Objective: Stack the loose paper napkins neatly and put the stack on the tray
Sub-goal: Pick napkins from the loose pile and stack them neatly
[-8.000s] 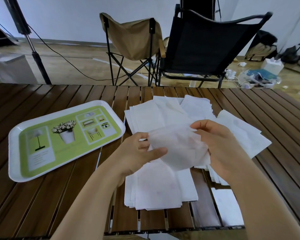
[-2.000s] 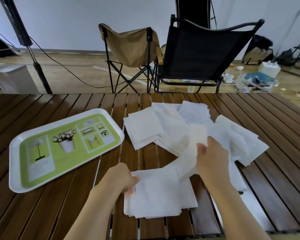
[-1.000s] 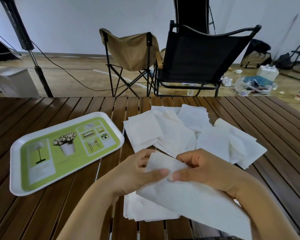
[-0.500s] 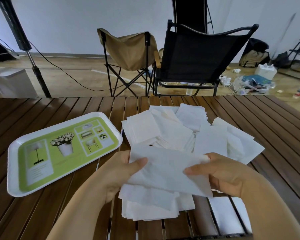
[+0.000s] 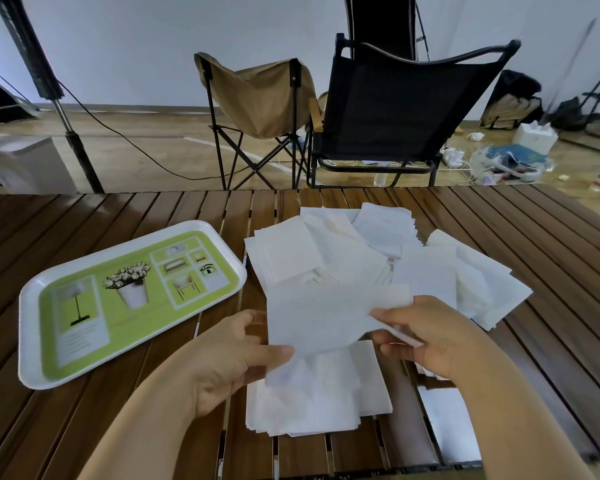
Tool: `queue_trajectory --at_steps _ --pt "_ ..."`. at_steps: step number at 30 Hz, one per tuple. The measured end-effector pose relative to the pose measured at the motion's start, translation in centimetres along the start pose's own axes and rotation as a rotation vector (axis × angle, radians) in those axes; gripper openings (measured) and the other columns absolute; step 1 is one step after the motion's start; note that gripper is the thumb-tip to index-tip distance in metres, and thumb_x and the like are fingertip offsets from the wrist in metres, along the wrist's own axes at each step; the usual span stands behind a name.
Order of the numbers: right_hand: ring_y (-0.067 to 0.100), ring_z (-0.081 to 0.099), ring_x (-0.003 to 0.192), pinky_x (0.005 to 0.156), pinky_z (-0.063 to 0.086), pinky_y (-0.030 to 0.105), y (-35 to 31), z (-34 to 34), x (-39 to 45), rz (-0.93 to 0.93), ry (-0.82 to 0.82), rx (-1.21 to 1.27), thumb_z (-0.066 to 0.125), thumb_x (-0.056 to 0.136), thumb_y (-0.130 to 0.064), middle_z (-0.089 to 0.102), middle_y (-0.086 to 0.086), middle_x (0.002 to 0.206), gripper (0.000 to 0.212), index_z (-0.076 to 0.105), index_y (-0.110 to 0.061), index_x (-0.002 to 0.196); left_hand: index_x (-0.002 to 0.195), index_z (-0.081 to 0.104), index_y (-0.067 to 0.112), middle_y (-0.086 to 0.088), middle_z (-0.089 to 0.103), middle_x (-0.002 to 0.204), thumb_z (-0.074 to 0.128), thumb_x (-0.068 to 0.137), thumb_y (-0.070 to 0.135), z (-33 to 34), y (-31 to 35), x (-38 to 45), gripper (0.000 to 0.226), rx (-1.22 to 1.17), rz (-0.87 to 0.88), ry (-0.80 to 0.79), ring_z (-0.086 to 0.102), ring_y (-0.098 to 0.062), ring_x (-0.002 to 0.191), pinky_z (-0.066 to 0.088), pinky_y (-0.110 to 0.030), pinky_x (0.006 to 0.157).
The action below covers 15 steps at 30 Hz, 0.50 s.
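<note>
I hold one white paper napkin [image 5: 323,317] spread out above the table. My left hand [image 5: 232,355] pinches its lower left corner between thumb and fingers. My right hand [image 5: 426,334] pinches its right edge. Below the held napkin lies a squared stack of napkins [image 5: 319,400] near the table's front edge. A loose heap of napkins [image 5: 368,251] spreads over the middle of the table behind my hands. The white tray with a green printed base [image 5: 32,306] sits at the left with nothing on it.
The slatted wooden table [image 5: 84,410] fills the foreground. Behind its far edge stand a tan folding chair [image 5: 257,98] and a black chair [image 5: 402,105]. A tripod leg [image 5: 66,126] and cable are at the back left. Clutter lies on the floor at the right.
Over the last second both hands have opened the napkin out and lifted it slightly, drawing apart; my left thumb now pinches the lower corner. The heap, stack and tray have not moved.
</note>
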State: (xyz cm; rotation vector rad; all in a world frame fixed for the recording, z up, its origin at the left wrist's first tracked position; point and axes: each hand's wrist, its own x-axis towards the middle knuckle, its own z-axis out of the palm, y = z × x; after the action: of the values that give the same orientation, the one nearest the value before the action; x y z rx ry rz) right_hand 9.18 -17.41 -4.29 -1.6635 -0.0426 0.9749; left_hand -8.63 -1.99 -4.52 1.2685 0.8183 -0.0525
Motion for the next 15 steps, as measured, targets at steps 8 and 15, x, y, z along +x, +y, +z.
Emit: queue_trajectory --at_steps 8,15 --pt "0.018 0.052 0.058 0.045 0.048 0.026 -0.2 -0.9 -0.4 -0.022 0.083 0.104 0.063 0.087 -0.002 0.059 0.013 0.076 0.011 0.062 -0.004 0.098 0.116 0.061 0.007 -0.008 0.074 0.103 0.066 0.081 -0.007 0.2 -0.2 -0.1 0.038 0.088 -0.041 -0.062 0.070 -0.023 0.100 0.053 -0.036 0.094" --pt "0.018 0.053 0.065 0.051 0.048 0.031 -0.4 -1.3 0.0 -0.071 0.174 0.270 0.065 0.087 -0.009 0.058 0.013 0.091 0.032 0.058 -0.004 0.118 0.119 0.063 0.002 -0.017 0.068 0.117 0.063 0.080 -0.005 -0.1 0.0 0.1 0.040 -0.163 -0.030 -0.287 0.064 -0.030 0.110 0.053 -0.036 0.094"
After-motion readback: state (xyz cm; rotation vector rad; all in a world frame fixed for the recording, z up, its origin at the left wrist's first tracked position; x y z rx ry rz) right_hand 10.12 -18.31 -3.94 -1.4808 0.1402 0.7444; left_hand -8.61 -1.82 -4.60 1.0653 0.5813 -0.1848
